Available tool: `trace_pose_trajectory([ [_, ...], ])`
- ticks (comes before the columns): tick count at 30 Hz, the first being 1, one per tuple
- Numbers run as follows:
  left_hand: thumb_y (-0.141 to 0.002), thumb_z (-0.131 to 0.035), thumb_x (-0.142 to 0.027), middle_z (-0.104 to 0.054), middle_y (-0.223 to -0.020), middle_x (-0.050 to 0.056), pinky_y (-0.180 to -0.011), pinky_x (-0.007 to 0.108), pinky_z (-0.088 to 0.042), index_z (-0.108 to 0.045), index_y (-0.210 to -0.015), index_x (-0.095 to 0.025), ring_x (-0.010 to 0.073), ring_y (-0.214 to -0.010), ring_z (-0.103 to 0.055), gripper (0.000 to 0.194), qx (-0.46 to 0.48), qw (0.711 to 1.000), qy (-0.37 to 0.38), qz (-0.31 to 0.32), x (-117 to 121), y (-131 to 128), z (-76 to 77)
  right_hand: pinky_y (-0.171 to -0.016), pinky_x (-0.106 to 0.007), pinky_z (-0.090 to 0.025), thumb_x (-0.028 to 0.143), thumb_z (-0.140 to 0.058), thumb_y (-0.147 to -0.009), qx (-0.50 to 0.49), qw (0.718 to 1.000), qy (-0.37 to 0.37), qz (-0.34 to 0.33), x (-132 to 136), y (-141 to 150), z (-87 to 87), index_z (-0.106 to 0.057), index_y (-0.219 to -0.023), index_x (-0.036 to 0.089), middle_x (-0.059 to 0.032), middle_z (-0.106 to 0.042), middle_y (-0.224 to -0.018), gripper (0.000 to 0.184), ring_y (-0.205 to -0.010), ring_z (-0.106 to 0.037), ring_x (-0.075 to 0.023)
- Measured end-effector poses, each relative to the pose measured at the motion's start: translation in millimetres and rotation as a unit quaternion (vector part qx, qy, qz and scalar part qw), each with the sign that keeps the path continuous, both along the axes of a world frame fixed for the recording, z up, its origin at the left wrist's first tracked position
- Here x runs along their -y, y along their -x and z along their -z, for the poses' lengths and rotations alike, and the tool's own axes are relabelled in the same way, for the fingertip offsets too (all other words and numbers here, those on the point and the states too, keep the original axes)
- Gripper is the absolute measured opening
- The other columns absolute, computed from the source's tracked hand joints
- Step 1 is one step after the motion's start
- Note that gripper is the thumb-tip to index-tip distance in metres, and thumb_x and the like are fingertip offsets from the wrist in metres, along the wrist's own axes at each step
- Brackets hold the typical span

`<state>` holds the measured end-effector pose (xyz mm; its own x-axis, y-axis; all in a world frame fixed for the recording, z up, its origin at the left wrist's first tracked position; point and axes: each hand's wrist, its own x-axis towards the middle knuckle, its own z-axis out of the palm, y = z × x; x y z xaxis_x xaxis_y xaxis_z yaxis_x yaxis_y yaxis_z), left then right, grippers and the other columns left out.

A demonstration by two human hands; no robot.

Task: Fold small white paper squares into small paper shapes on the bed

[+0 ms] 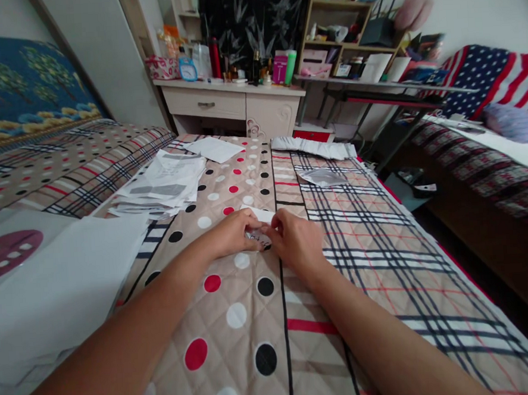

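Observation:
Both hands meet over a small piece of white paper (260,238) with dark printed marks, low over the quilted bedspread (234,294). My left hand (234,232) grips the paper's left side between thumb and fingers. From the right, my right hand (297,236) pinches the same paper, its fingertips close to those of the left. Another white edge of the paper shows behind the fingers; whether it is folded I cannot tell. Left of the hands lies a stack of printed paper sheets (162,183), with a single white sheet (214,148) beyond it.
Large white bags or sheets (67,275) lie at the near left, one with a purple print. A long white folded strip (312,147) and a silvery flat packet (323,177) rest at the far right of the bed. Behind stands a white dresser (222,101) with bottles.

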<state>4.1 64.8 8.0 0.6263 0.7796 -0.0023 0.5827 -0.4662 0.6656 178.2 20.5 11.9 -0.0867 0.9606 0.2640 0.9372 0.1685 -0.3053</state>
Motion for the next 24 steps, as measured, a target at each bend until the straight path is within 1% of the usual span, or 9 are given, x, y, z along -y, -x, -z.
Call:
trace_pose_trajectory([
  [2, -0.071, -0.071, -0.026, -0.056, -0.094, 0.002, -0.072, 0.027, -0.042, -0.074, -0.097, -0.023, 0.0157, -0.083, -0.055, 0.026, 0.001, 1.000, -0.006, 0.018, -1, 1, 1.6, -0.056, -0.027, -0.025, 0.038, -0.058, -0.086, 0.005, 0.999, 0.038, -0.025, 7, 7, -1.2, -0.062, -0.087, 0.021, -0.0029, -0.069, -0.075, 0.017, -0.069, -0.060, -0.0169],
  [3, -0.071, -0.071, -0.027, -0.056, -0.094, 0.002, -0.072, 0.027, -0.042, -0.074, -0.099, -0.023, 0.0157, -0.083, -0.055, 0.028, 0.002, 1.000, -0.008, 0.018, -1, 2, 2.4, -0.056, -0.026, -0.026, 0.036, -0.060, -0.084, -0.008, 0.998, 0.053, -0.029, 7, 7, -1.1, -0.062, -0.085, 0.021, -0.0027, -0.069, -0.076, 0.015, -0.069, -0.060, -0.0165],
  [7, -0.069, -0.074, -0.030, -0.056, -0.099, 0.003, -0.076, 0.028, -0.043, -0.068, -0.117, -0.026, 0.0160, -0.085, -0.054, 0.049, 0.011, 1.000, 0.002, -0.009, 0, 2, 4.4, -0.054, -0.023, -0.029, 0.027, -0.073, -0.071, -0.113, 0.985, 0.119, -0.047, -2, -5, 3.6, -0.063, -0.076, 0.020, 0.0009, -0.067, -0.072, 0.014, -0.064, -0.056, -0.0122],
  [9, -0.069, -0.074, -0.029, -0.055, -0.099, 0.003, -0.078, 0.028, -0.044, -0.068, -0.117, -0.028, 0.0157, -0.087, -0.053, 0.049, 0.027, 0.999, 0.010, -0.015, 1, 2, 4.8, -0.053, -0.022, -0.030, 0.024, -0.075, -0.067, -0.148, 0.979, 0.126, -0.057, -7, -11, 6.5, -0.062, -0.073, 0.019, 0.0020, -0.066, -0.069, 0.015, -0.061, -0.054, -0.0108],
  [11, -0.070, -0.073, -0.028, -0.055, -0.097, 0.002, -0.078, 0.028, -0.043, -0.071, -0.111, -0.029, 0.0152, -0.087, -0.054, 0.042, 0.037, 0.999, 0.017, -0.010, 2, 1, 5.3, -0.053, -0.022, -0.030, 0.022, -0.075, -0.066, -0.159, 0.978, 0.121, -0.060, -10, -13, 7.8, -0.063, -0.072, 0.019, 0.0023, -0.065, -0.068, 0.014, -0.060, -0.054, -0.0105],
  [14, -0.071, -0.072, -0.026, -0.054, -0.093, 0.000, -0.077, 0.028, -0.042, -0.073, -0.105, -0.029, 0.0149, -0.086, -0.055, 0.034, 0.027, 0.999, 0.021, 0.000, 2, 1, 6.3, -0.054, -0.022, -0.032, 0.024, -0.076, -0.066, -0.150, 0.979, 0.131, -0.052, -9, -11, 5.5, -0.067, -0.073, 0.019, 0.0016, -0.067, -0.069, 0.012, -0.061, -0.055, -0.0108],
  [17, -0.071, -0.072, -0.024, -0.054, -0.093, 0.000, -0.078, 0.028, -0.041, -0.074, -0.102, -0.029, 0.0148, -0.086, -0.055, 0.032, 0.015, 1.000, 0.023, -0.001, 2, 1, 7.0, -0.054, -0.023, -0.032, 0.031, -0.078, -0.067, -0.105, 0.985, 0.136, -0.024, -10, -14, 0.9, -0.070, -0.072, 0.021, 0.0005, -0.069, -0.070, 0.014, -0.062, -0.057, -0.0119],
  [21, -0.071, -0.073, -0.026, -0.054, -0.096, 0.001, -0.079, 0.028, -0.042, -0.074, -0.104, -0.028, 0.0152, -0.087, -0.055, 0.033, 0.012, 1.000, 0.021, -0.013, 3, 0, 7.3, -0.054, -0.024, -0.032, 0.036, -0.076, -0.068, -0.056, 0.990, 0.126, 0.043, -21, -34, -2.5, -0.071, -0.072, 0.023, -0.0005, -0.069, -0.071, 0.014, -0.063, -0.059, -0.0132],
  [24, -0.070, -0.074, -0.026, -0.054, -0.099, 0.002, -0.080, 0.029, -0.043, -0.073, -0.105, -0.027, 0.0150, -0.087, -0.055, 0.035, 0.011, 0.999, 0.023, -0.022, 3, 1, 7.8, -0.055, -0.024, -0.032, 0.036, -0.075, -0.068, -0.032, 0.988, 0.138, 0.063, -32, -50, -3.6, -0.071, -0.070, 0.024, -0.0002, -0.069, -0.072, 0.013, -0.065, -0.059, -0.0146],
])
